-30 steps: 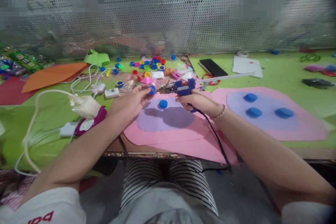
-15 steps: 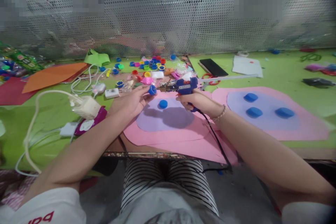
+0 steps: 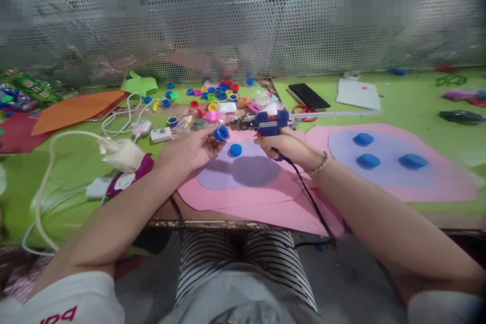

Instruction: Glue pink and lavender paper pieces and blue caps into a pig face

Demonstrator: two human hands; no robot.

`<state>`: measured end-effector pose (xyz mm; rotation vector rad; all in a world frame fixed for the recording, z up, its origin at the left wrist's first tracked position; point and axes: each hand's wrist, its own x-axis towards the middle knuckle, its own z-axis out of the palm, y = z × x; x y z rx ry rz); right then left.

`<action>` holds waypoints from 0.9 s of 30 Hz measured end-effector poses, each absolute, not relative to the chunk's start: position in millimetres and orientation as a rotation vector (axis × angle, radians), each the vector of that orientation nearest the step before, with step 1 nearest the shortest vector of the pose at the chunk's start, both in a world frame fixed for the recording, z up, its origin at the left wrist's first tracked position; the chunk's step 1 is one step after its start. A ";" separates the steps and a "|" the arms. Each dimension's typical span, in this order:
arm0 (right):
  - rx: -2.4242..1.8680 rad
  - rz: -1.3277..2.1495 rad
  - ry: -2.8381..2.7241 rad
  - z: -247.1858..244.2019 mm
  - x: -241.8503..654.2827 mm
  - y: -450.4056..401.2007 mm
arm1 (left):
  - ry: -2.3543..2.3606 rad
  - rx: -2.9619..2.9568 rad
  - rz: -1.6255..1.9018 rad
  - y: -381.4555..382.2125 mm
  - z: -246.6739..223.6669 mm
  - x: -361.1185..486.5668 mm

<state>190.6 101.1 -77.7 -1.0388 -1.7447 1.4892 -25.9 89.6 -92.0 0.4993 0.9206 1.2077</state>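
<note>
Between its fingertips my left hand [image 3: 203, 148] holds a blue bottle cap [image 3: 221, 133], its hollow side partly facing me. My right hand [image 3: 283, 146] grips a blue glue gun [image 3: 270, 123] with a clear stick out of its back; its nozzle points left, near the held cap but apart from it. Below them lies a purple paper shape [image 3: 243, 172] on pink paper [image 3: 212, 199], with another blue cap [image 3: 236, 150] on it. To the right, three blue caps, one of them the rightmost cap [image 3: 413, 161], sit on a second purple shape [image 3: 387, 182].
Colourful caps [image 3: 212, 96] and scraps lie at the back centre. A black phone [image 3: 308, 96], red scissors [image 3: 305, 113] and a white sheet [image 3: 358, 94] are behind my right hand. Adapters [image 3: 127, 154] with cables are at left. The gun's black cord [image 3: 311, 200] crosses the pink paper.
The cap in my left hand has turned, showing more of its hollow side, and sits slightly lower. The glue gun has barely moved.
</note>
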 end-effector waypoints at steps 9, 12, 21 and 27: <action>-1.086 1.464 -1.784 -77.2 190.2 101.6 | 0.985 0.481 1.220 87.0 -86.8 -21.4; -1.095 1.447 -1.801 -76.7 190.2 101.7 | 1.000 0.478 1.221 87.7 -88.4 -22.5; -1.111 1.445 -1.808 -73.0 189.4 100.1 | 0.980 0.460 1.257 86.3 -87.4 -22.6; -1.045 1.474 -1.784 -78.7 190.6 102.7 | 0.996 0.434 1.272 84.3 -81.8 -18.5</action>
